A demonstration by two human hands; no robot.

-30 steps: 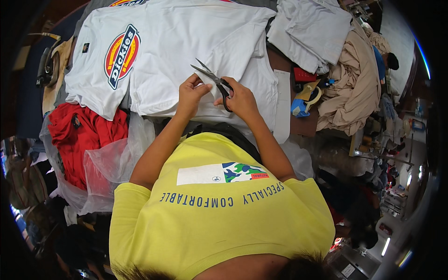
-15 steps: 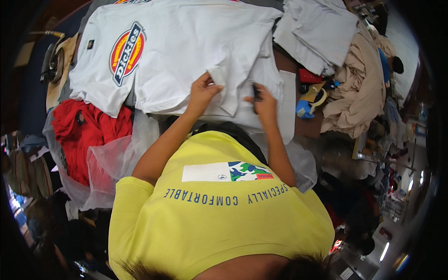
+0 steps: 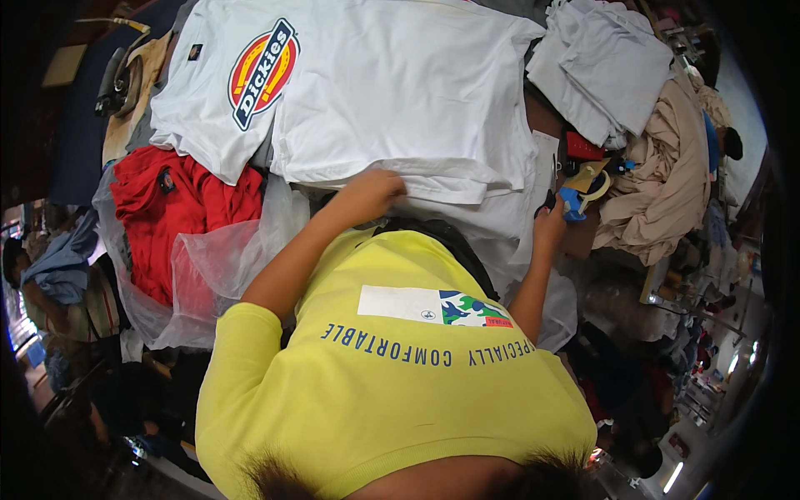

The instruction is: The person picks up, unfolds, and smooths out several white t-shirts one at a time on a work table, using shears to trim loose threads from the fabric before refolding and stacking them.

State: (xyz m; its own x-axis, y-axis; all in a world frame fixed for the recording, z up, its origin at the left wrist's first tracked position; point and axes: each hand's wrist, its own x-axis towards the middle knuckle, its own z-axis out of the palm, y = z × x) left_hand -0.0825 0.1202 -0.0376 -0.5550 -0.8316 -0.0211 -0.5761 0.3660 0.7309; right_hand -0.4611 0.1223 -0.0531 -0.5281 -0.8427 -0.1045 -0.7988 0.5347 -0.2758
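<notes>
White T-shirt (image 3: 400, 92) lies flat, spread across the table (image 3: 79, 100), big round colour print near its left shoulder area, hem side toward the person. Judgement: light, soft, zero stiffness, so it'll drape and wrinkle if lifted from one point. Cotton on cotton grips rather than slides. Best hold is the hem or a folded edge, pinched at two spread points; dragging by one corner will skew it.

Left hand (image 3: 371, 193) sits on the near edge of the shirt, fingers curled down onto the fold, knuckles up. Looks clamped on the fabric edge, but the fingertips are hidden underneath, so the pinch is a judgement. Forearm runs up from lower left, elbow bent and low.

Right hand (image 3: 550, 223) is off to the right at the shirt's far edge, forearm nearly vertical, wrist cocked. A small dark thing shows at its fingertips; can't tell what it is or whether the fingers are closed on it.

Just beside that hand: blue tool (image 3: 573, 202). Further out: folded grey clothes (image 3: 604, 71) top right, beige garment (image 3: 667, 192) right, red garment (image 3: 179, 212) on a clear plastic bag (image 3: 208, 283) left.
</notes>
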